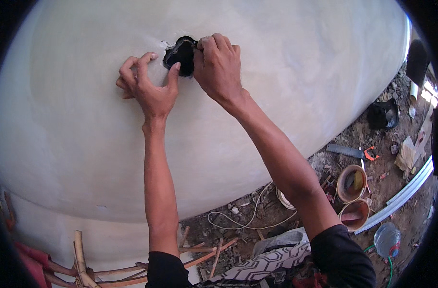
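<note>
Fingers (208, 46) at black wall opening (181, 54), grip unclear.

Wall (108, 153): pale grey-beige, faint cloudy mottling. Hole lining (179, 54), top centre: black. Sleeves (167, 271), lower edge: plain black. Patterned cloth (259, 269), bottom centre: pale grey, dark angular geometric lines. Saw (346, 151), right: grey-blue blade, bright orange on handle. Buckets (343, 185), lower right: dull tan-orange. Pipes (406, 194), right: white. Bag (382, 116), upper right: black. Hose (391, 271), lower right: green. Red cloth (32, 263), lower left: dusky. Soil (383, 165): dark brown.
</note>
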Demonstrator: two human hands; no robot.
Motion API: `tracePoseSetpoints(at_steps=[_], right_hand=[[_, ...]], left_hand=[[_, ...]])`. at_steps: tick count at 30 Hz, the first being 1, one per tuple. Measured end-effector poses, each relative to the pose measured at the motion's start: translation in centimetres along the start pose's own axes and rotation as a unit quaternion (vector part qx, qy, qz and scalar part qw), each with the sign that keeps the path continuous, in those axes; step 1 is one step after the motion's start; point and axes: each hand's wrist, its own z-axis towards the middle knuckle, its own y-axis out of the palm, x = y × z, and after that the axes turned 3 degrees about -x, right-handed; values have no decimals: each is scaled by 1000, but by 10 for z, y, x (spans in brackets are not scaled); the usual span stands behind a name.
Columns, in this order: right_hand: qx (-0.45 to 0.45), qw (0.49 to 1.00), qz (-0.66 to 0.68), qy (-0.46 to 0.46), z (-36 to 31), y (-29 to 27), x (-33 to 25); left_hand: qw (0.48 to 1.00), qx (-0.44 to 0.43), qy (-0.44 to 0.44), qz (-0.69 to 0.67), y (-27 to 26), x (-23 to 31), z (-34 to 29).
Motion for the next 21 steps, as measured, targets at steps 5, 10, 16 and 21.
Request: tracePoseSetpoints(at_steps=[5, 10, 16, 21], right_hand=[[-37, 999, 4, 6, 4, -4, 7], [-93, 995, -26, 15, 5, -14, -4], [-92, 994, -56, -32, 14, -17, -5], [-198, 979, -43, 6, 23, -51, -21]], left_hand=[[997, 73, -21, 12, 17, 23, -10], [994, 65, -75, -47, 20, 30, -12], [978, 36, -175, -109, 11, 44, -1], [939, 21, -259, -225, -13, 54, 1]])
